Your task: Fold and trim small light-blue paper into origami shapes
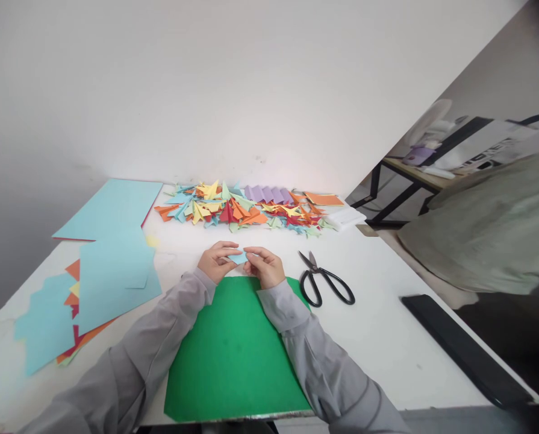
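Between my two hands is a small piece of light blue paper [238,258]. My left hand [217,261] pinches its left side, thumb below and fingers above. On the right side, my right hand [265,266] grips it with bent fingers, which hide part of the paper. Both hands are just above the far edge of a green mat [233,349]. Beyond them lies a heap of small folded paper planes [237,211] in several colours. Black-handled scissors [318,278], blades apart, rest on the table to the right of my right hand.
Light blue sheets [111,205] and cut coloured paper [47,319] cover the table's left side. Pleated purple paper [269,194] and a white block [345,218] lie along the wall. A long black case [468,349] is at the right edge. A person's clothing [486,223] shows beyond.
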A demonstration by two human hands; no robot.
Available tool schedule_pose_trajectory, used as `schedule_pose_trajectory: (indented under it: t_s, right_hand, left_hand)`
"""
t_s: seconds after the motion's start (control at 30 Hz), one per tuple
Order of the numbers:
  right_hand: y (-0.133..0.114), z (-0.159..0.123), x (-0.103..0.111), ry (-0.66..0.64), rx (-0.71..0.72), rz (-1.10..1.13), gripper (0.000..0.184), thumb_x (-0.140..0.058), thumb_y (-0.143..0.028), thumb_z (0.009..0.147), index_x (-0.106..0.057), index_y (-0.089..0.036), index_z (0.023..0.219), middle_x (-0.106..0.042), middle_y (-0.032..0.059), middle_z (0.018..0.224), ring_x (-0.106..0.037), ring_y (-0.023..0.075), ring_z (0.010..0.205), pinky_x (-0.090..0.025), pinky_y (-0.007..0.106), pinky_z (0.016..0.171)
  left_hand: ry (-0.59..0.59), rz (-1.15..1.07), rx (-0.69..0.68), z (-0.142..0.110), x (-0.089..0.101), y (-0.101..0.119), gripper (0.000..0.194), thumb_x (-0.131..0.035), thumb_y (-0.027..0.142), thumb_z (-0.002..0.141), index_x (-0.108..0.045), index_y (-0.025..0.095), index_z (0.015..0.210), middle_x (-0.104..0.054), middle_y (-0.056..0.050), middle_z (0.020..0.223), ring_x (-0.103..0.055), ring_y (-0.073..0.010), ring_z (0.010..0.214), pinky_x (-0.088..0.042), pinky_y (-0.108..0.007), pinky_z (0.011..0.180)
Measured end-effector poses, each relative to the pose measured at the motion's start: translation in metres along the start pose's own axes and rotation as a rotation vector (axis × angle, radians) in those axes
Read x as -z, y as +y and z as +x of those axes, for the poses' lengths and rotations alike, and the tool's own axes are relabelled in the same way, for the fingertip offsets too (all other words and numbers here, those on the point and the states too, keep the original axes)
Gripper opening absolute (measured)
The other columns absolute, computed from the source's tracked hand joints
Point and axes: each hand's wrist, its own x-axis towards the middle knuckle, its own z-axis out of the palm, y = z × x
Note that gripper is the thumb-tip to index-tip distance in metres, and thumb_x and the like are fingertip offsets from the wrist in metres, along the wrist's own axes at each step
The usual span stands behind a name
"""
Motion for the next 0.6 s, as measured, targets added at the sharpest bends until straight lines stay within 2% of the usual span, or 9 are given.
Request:
schedule_pose_trajectory:
  t_s: [0.07,0.2,0.27,0.37,0.5,0.6]
  right_hand:
    - [0.0000,-0.0017,-0.0012,-0.017,0.000,-0.011,0.027,-0.071,-0.036,0.057,-0.066,-0.018,0.076,-0.060,-0.0035,0.043,-0.050,0.0085,0.037,-0.039,0.020,0.040]
    - [-0.0024,-0.0056,-0.0038,-0.037,0.026,-0.027,0.026,-0.071,-0.040,0.058,-0.067,-0.018,0.072,-0.062,-0.0025,0.048,-0.052,0.0084,0.041,-0.041,0.020,0.042]
    - [-0.0038,-0.0069,-0.0055,-0.047,0.050,-0.035,0.026,-0.073,-0.038,0.056,-0.067,-0.018,0.070,-0.062,-0.0025,0.049,-0.053,0.0086,0.041,-0.041,0.021,0.042]
    - [-0.0050,-0.0079,-0.0078,-0.027,0.113,-0.063,0.024,-0.075,-0.036,0.054,-0.066,-0.017,0.066,-0.060,-0.0031,0.045,-0.050,0.0081,0.039,-0.040,0.021,0.040]
    - [-0.0047,-0.0085,-0.0090,-0.005,0.180,-0.112,0.020,-0.073,-0.034,0.057,-0.066,-0.017,0.063,-0.059,-0.0029,0.043,-0.049,0.0075,0.038,-0.040,0.020,0.040]
    - [-0.0032,-0.0088,-0.0084,-0.020,0.199,-0.143,0.018,-0.072,-0.033,0.058,-0.067,-0.017,0.064,-0.060,-0.0030,0.044,-0.050,0.0080,0.039,-0.040,0.021,0.041]
  left_hand:
    - [0.005,-0.011,-0.014,0.0009,-0.0004,-0.0022,0.019,-0.071,0.020,0.056,-0.072,0.018,0.075,-0.062,-0.009,0.094,-0.061,-0.0159,0.075,-0.054,-0.023,0.052]
    - [0.042,-0.097,0.008,0.0025,-0.0019,-0.0073,0.017,-0.073,0.027,0.057,-0.072,0.016,0.070,-0.065,-0.007,0.082,-0.058,-0.0101,0.054,-0.054,-0.025,0.047]
    - [0.051,-0.126,0.035,0.0028,-0.0020,-0.0080,0.018,-0.073,0.029,0.058,-0.071,0.015,0.068,-0.066,-0.006,0.077,-0.057,-0.0095,0.050,-0.052,-0.025,0.045]
    - [0.062,-0.108,0.027,0.0030,-0.0017,-0.0069,0.016,-0.072,0.029,0.059,-0.071,0.015,0.066,-0.067,-0.005,0.073,-0.060,-0.0118,0.056,-0.051,-0.024,0.049]
    - [0.114,-0.047,-0.073,0.0038,-0.0017,-0.0032,0.014,-0.074,0.026,0.056,-0.071,0.017,0.065,-0.068,-0.007,0.078,-0.062,-0.0159,0.075,-0.051,-0.023,0.057]
    - [0.100,-0.039,-0.111,0.0042,-0.0009,0.0010,0.009,-0.074,0.024,0.057,-0.071,0.017,0.063,-0.067,-0.005,0.071,-0.062,-0.0141,0.069,-0.049,-0.023,0.057]
